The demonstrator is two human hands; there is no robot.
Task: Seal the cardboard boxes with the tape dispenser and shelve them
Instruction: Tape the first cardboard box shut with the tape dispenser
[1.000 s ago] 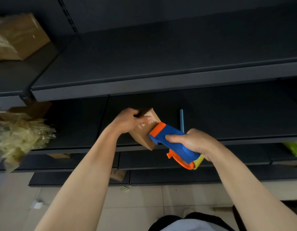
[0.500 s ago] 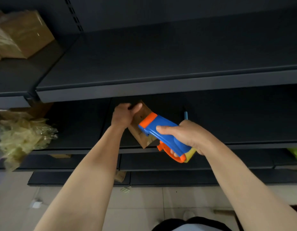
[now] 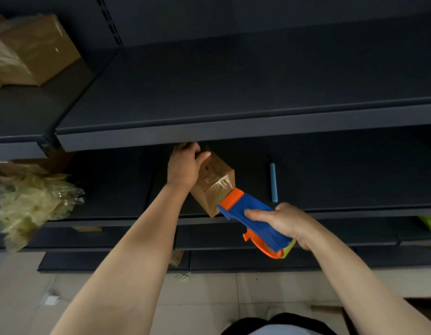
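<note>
Your left hand (image 3: 185, 165) grips the far end of the small brown cardboard box (image 3: 213, 183), held tilted over the front of the dark metal shelf (image 3: 330, 184). Your right hand (image 3: 285, 222) wraps its fingers round the blue and orange plastic tape dispenser (image 3: 250, 213), whose orange nose touches the box's taped near corner. A light blue stick (image 3: 273, 182) lies on the shelf just right of the box.

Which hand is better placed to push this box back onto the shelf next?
Left, probably. The left hand grips the cardboard box at its far end, over the shelf; the right hand is occupied holding the tape dispenser against the box's near end.
</note>
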